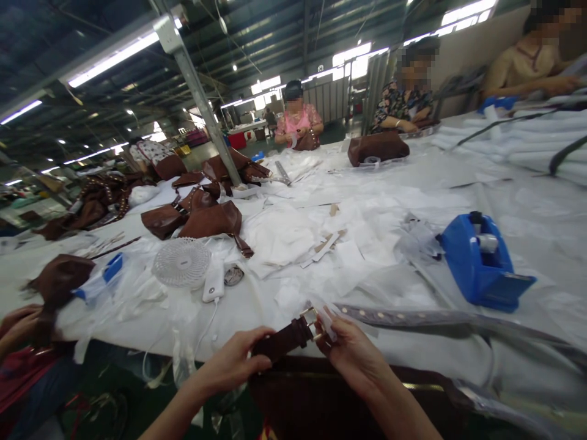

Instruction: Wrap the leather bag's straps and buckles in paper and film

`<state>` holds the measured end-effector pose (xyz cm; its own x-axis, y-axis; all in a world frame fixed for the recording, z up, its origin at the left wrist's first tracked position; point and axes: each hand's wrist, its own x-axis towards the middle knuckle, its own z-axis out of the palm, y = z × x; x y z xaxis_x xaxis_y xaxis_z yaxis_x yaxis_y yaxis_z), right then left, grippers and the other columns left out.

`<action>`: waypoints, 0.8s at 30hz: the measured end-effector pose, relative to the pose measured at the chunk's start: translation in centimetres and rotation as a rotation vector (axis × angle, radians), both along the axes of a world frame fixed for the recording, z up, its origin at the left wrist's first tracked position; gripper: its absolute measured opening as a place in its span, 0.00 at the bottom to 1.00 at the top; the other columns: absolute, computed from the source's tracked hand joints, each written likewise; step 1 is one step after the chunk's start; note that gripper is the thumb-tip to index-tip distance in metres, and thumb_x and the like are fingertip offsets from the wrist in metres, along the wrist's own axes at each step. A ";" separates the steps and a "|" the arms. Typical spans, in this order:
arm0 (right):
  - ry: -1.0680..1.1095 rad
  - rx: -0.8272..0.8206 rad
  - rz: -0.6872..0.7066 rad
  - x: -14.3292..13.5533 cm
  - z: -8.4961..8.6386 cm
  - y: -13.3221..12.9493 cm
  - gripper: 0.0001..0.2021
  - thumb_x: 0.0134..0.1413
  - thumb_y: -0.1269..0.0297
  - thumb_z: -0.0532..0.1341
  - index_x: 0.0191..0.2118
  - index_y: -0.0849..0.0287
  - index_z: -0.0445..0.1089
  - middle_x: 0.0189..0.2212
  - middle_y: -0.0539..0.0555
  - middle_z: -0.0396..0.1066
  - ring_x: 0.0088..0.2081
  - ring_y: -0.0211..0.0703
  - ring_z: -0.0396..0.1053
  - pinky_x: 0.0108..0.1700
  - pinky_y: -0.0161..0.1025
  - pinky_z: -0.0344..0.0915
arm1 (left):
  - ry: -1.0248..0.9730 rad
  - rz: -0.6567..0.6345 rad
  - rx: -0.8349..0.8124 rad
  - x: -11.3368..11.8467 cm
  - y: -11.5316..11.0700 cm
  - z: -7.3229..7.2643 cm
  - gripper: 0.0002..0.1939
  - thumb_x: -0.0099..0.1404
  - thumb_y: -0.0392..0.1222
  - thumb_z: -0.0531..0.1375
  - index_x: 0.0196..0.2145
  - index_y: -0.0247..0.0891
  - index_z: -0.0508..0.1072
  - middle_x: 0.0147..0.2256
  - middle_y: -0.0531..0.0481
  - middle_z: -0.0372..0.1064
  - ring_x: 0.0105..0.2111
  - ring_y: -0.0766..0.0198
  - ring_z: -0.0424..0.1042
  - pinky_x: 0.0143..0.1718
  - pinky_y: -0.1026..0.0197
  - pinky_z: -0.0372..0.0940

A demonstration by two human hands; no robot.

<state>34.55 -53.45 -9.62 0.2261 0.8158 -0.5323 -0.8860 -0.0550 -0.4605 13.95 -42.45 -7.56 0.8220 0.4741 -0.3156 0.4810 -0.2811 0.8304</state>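
Note:
My left hand (245, 357) is closed on a dark brown leather strap (280, 344), thumb below and fingers above. A metal buckle (310, 319) sits at the strap's right end. My right hand (347, 345) pinches a piece of white wrapping (326, 321) right at the buckle; whether its fingers also grip the metal is hard to see. Below both hands, a dark brown leather bag (316, 397) with a gold zipper (424, 387) lies at the table's near edge, partly hidden by my forearms. Behind my right hand runs a studded strap in plastic film (403, 318).
A blue tape dispenser (481, 263) stands at right. A white fan (182, 263) and loose white paper (284, 235) lie on the table, with brown bags (213, 220) beyond. A metal post (206, 110) rises at left. Co-workers sit around; one's hands (21, 327) show at far left.

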 end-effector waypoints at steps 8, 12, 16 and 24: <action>-0.069 0.099 0.035 -1.8 1.6 0.1 0.15 0.32 0.60 0.75 0.27 0.62 0.76 0.26 0.49 0.73 0.28 0.33 0.66 0.30 0.29 0.64 | 0.041 0.113 0.250 0.2 -0.1 3.2 0.25 0.58 0.46 0.61 0.54 0.39 0.68 0.51 0.45 0.69 0.52 0.52 0.66 0.55 0.55 0.57; -0.073 0.103 0.029 -2.1 2.5 -0.4 0.19 0.30 0.59 0.76 0.31 0.63 0.77 0.28 0.51 0.74 0.31 0.36 0.68 0.29 0.30 0.64 | -0.041 -0.035 0.134 5.5 0.2 4.2 0.21 0.59 0.47 0.59 0.49 0.35 0.71 0.33 0.49 0.75 0.35 0.59 0.71 0.38 0.61 0.64; -0.035 -0.018 -0.132 -1.4 1.4 -1.5 0.19 0.25 0.64 0.77 0.30 0.61 0.75 0.27 0.49 0.74 0.28 0.36 0.67 0.26 0.31 0.63 | -0.036 -0.182 -0.102 8.3 0.4 3.2 0.14 0.60 0.47 0.58 0.35 0.32 0.73 0.26 0.52 0.69 0.25 0.67 0.65 0.26 0.67 0.58; 0.105 -0.099 -0.263 0.5 0.1 -1.9 0.24 0.21 0.68 0.78 0.32 0.60 0.73 0.30 0.49 0.75 0.29 0.38 0.69 0.25 0.32 0.65 | -0.154 -0.072 -0.342 8.8 -0.3 3.7 0.11 0.60 0.46 0.60 0.33 0.34 0.67 0.29 0.51 0.68 0.25 0.67 0.68 0.27 0.65 0.65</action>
